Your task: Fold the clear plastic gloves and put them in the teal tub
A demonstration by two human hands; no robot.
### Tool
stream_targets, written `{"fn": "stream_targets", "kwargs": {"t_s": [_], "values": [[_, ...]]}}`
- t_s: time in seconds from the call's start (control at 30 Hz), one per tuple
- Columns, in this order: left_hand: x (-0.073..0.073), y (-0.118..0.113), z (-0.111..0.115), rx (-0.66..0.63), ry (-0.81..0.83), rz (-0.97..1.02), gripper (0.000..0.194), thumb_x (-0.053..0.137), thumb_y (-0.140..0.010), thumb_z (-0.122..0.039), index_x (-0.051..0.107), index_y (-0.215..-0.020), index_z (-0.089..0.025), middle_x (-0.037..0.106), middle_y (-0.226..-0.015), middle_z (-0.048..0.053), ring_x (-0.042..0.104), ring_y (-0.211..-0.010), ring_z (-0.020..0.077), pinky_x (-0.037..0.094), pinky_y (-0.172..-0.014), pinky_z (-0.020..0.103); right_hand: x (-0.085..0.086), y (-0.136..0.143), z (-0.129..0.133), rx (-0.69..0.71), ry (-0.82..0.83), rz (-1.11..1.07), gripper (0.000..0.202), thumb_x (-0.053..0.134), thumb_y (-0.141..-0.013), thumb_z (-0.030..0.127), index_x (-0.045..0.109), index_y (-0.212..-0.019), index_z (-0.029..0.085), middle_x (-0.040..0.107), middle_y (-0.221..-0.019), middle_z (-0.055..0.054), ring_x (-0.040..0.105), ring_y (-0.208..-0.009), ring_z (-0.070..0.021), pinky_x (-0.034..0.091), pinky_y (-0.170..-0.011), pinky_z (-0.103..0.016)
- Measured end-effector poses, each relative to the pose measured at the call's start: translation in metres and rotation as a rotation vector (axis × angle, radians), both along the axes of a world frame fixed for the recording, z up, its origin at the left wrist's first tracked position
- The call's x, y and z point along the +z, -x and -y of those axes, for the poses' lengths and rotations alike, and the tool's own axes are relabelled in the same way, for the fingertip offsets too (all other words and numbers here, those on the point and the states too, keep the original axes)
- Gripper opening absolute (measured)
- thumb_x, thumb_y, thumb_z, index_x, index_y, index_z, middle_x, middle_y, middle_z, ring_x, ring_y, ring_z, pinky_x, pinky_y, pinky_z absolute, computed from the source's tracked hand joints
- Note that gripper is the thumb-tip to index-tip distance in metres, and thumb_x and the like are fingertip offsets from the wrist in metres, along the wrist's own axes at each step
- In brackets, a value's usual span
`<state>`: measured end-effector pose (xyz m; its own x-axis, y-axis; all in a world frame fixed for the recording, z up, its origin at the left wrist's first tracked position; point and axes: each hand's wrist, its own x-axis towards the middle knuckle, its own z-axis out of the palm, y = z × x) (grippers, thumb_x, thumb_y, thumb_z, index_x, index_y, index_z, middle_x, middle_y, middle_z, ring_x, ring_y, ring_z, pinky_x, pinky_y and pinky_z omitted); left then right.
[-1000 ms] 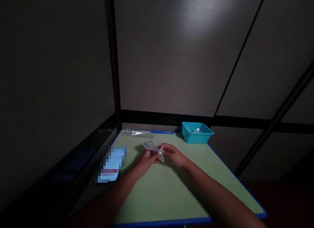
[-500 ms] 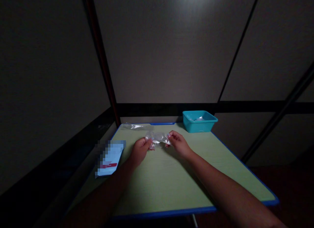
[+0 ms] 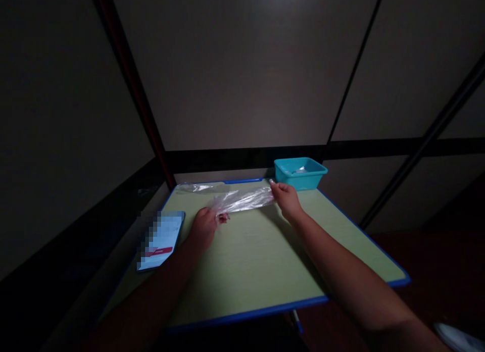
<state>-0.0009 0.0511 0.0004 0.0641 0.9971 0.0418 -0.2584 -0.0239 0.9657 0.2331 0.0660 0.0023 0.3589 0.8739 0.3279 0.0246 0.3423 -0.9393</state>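
A clear plastic bag (image 3: 244, 199) is stretched sideways between my two hands, above the middle of the table. My left hand (image 3: 206, 224) is closed round its left end, the fingers partly hidden behind the plastic. At the other end my right hand (image 3: 286, 196) pinches the bag between thumb and fingers, just in front of the basin. Flat on the tabletop behind my left hand lies another piece of clear plastic (image 3: 195, 188), which looks like a second bag.
A turquoise basin (image 3: 303, 181) with some clear plastic inside stands at the table's back right corner. On the left lies a lit tablet or phone (image 3: 162, 241), partly pixelated. The pale green table (image 3: 257, 271) has a blue edge, with walls behind and left.
My hands have moved apart, and the bunched bag is now drawn out long between them. My right hand has risen toward the basin. The whole view has shifted slightly.
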Motion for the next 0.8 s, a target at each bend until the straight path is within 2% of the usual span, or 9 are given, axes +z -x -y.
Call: {"fn": "stream_targets", "kwargs": {"t_s": [0.07,0.13,0.2,0.27,0.37,0.5,0.63,0.7,0.8], "values": [[0.001,0.001,-0.003,0.077,0.074,0.098,0.031,0.063,-0.070,-0.046,0.057,-0.068,-0.015,0.062,-0.063,0.002,0.058,-0.058,0.0151,0.049,-0.054,0.026,-0.001,0.003,0.001,0.021,0.020,0.028,0.053,0.066,-0.064,0.064,0.048,-0.045,0.018,0.044,-0.041,0.004,0.036,-0.041,-0.0077,0.028,-0.043,-0.023],[0.002,0.004,-0.005,0.037,0.152,0.171,0.039,0.052,-0.079,-0.055,0.058,-0.080,-0.016,0.066,-0.076,0.005,0.062,-0.070,0.0194,0.052,-0.059,0.030,-0.002,0.007,0.004,0.076,0.032,0.070,0.055,0.062,-0.067,0.067,0.051,-0.045,0.018,0.048,-0.041,0.002,0.040,-0.041,-0.0089,0.031,-0.044,-0.024],[0.006,0.007,-0.005,-0.133,0.241,0.230,0.060,0.036,-0.081,-0.069,0.059,-0.092,-0.014,0.067,-0.088,0.011,0.064,-0.081,0.0254,0.052,-0.066,0.037,-0.001,0.011,0.006,0.160,0.033,0.111,0.057,0.058,-0.069,0.069,0.052,-0.045,0.018,0.051,-0.042,0.001,0.042,-0.041,-0.0094,0.033,-0.044,-0.024],[0.010,0.009,-0.004,-0.334,0.291,0.302,0.083,0.022,-0.076,-0.082,0.058,-0.103,-0.012,0.066,-0.097,0.018,0.063,-0.090,0.0311,0.051,-0.073,0.044,0.001,0.014,0.010,0.247,0.038,0.127,0.058,0.056,-0.070,0.070,0.050,-0.045,0.019,0.049,-0.040,0.002,0.041,-0.038,-0.0087,0.032,-0.041,-0.023],[0.015,0.011,0.000,-0.535,0.258,0.386,0.097,0.017,-0.067,-0.089,0.055,-0.116,-0.014,0.064,-0.105,0.020,0.062,-0.096,0.0334,0.047,-0.079,0.047,0.004,0.019,0.015,0.332,0.066,0.097,0.057,0.057,-0.069,0.072,0.047,-0.048,0.020,0.043,-0.034,0.005,0.033,-0.030,-0.0067,0.024,-0.033,-0.021],[0.011,0.008,0.007,-0.693,0.302,0.232,0.079,0.039,-0.072,-0.080,0.061,-0.108,-0.013,0.067,-0.093,0.016,0.065,-0.082,0.0284,0.050,-0.071,0.041,0.003,0.028,0.023,0.403,0.148,0.097,0.053,0.059,-0.067,0.072,0.050,-0.055,0.020,0.040,-0.030,0.008,0.027,-0.023,-0.0057,0.016,-0.028,-0.020],[0.000,0.005,0.013,-0.855,0.358,0.012,0.037,0.073,-0.067,-0.043,0.068,-0.083,-0.010,0.068,-0.074,0.013,0.066,-0.068,0.0258,0.051,-0.062,0.037,-0.001,0.039,0.030,0.482,0.206,0.206,0.053,0.059,-0.069,0.069,0.047,-0.052,0.020,0.042,-0.030,0.007,0.029,-0.023,-0.0060,0.018,-0.027,-0.019],[-0.003,0.004,0.014,-0.894,0.361,-0.056,0.025,0.076,-0.064,-0.029,0.069,-0.077,-0.008,0.068,-0.070,0.012,0.065,-0.064,0.0239,0.051,-0.060,0.036,-0.002,0.042,0.031,0.481,0.207,0.251,0.053,0.058,-0.072,0.067,0.046,-0.050,0.020,0.044,-0.031,0.005,0.032,-0.024,-0.0066,0.021,-0.029,-0.020],[-0.006,0.005,0.012,-0.853,0.322,-0.048,0.021,0.077,-0.064,-0.024,0.067,-0.072,-0.008,0.068,-0.066,0.011,0.064,-0.058,0.0200,0.051,-0.060,0.034,-0.003,0.041,0.030,0.480,0.152,0.190,0.054,0.055,-0.076,0.066,0.050,-0.050,0.018,0.050,-0.036,0.001,0.042,-0.031,-0.0090,0.031,-0.035,-0.022]]}}
